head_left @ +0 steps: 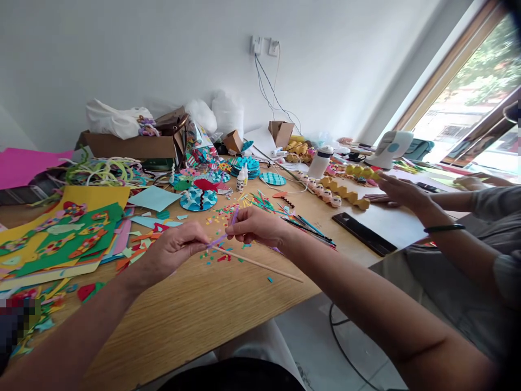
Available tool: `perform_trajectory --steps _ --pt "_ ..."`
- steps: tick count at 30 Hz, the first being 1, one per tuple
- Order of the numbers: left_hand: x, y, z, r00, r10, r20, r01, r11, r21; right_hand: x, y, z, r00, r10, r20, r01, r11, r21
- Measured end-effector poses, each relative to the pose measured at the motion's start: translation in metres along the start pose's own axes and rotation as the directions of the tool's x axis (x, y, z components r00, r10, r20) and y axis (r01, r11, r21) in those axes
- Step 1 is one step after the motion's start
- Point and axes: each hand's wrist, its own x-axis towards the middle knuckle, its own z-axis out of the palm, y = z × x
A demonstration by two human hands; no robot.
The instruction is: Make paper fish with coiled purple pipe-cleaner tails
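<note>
My left hand (179,245) pinches one end of a thin wooden stick (260,264) together with a purple pipe cleaner (218,240). The stick slants down to the right, its far end free above the tabletop. With thumb and fingers closed, my right hand (256,224) grips the same pipe cleaner a short way off, and a loose end pokes up above the fingers. Whether the pipe cleaner is wound around the stick is hidden by my left fingertips. Bits of cut coloured paper (222,256) lie scattered behind and below both hands.
Coloured paper sheets (87,239) pile up at left. White glue bottles (241,180) stand beyond a blue paper craft (198,199). A black phone (363,233) lies at right, near yellow egg-carton strips (345,193) and another person's hand (405,193). The table's front edge runs close to me.
</note>
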Motion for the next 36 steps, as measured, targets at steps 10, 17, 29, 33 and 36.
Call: perform_trajectory --steps 10,17,29,33,36 --pt "0.003 -0.006 0.024 0.846 -0.464 -0.264 0.172 0.706 -0.687 0.019 0.057 0.044 0.956 -0.128 -0.265 0.263 0.777 0.573" --pt "0.007 -0.028 0.030 0.757 -0.465 -0.460 0.244 0.853 -0.461 0.024 0.059 0.066 0.842 -0.240 -0.484 0.382 0.897 0.220" --pt "0.004 -0.038 0.025 0.839 -0.289 -0.460 0.308 0.951 -0.035 0.007 0.053 0.060 0.713 -0.665 -0.222 0.025 0.342 -0.940" --pt "0.004 -0.038 0.021 0.911 -0.084 -0.404 0.223 0.924 0.310 0.004 0.043 0.059 0.757 -0.649 -0.076 -0.056 0.051 -0.997" --pt "0.002 -0.033 0.019 0.959 0.036 -0.281 0.099 0.888 0.448 -0.003 0.026 0.054 0.801 -0.598 -0.021 -0.057 -0.042 -0.997"
